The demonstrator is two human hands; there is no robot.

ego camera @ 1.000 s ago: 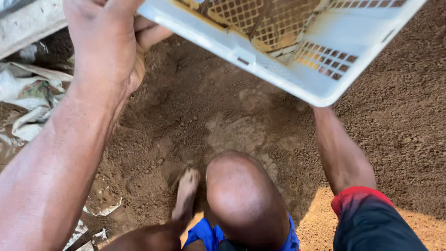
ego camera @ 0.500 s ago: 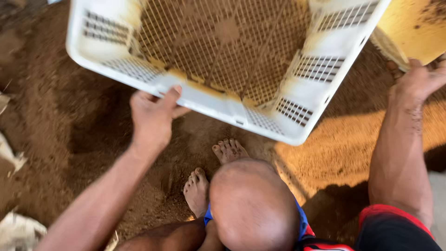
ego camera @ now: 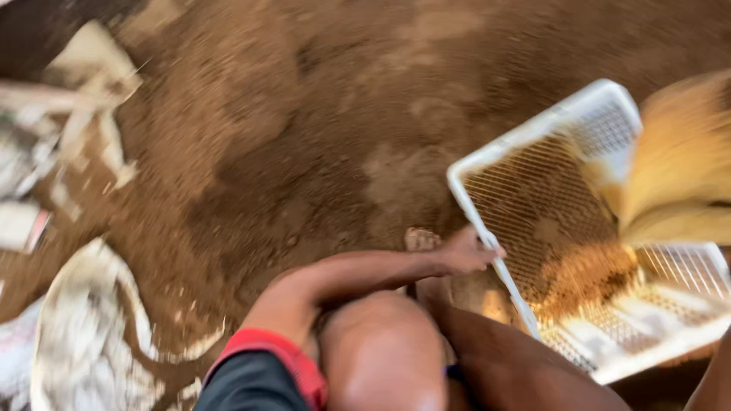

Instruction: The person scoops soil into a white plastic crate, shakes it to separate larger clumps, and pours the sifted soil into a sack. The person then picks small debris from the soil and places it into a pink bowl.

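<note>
A white plastic crate [ego camera: 533, 144] with a mesh bottom lies tilted at the right, low over the brown soil. My left hand [ego camera: 466, 256] grips the crate's near left rim, and my arm reaches across above my bent knee [ego camera: 381, 350]. A blurred yellow container [ego camera: 681, 164] hangs over the crate's right side, with sandy material falling from it. A heap of that sand [ego camera: 586, 275] lies on the mesh. My right hand is out of frame; only a strip of forearm [ego camera: 712, 380] shows at the bottom right corner.
Loose brown soil [ego camera: 304, 137] covers the ground. Dirty white sacks and scraps lie at the left [ego camera: 84, 342] and at the upper left [ego camera: 84, 68]. The toes of my foot [ego camera: 419, 239] rest on the soil beside the crate.
The crate has come down from in front of me to the lower right. My left hand has shifted to its left rim. Sand now pours into it from a yellow container.
</note>
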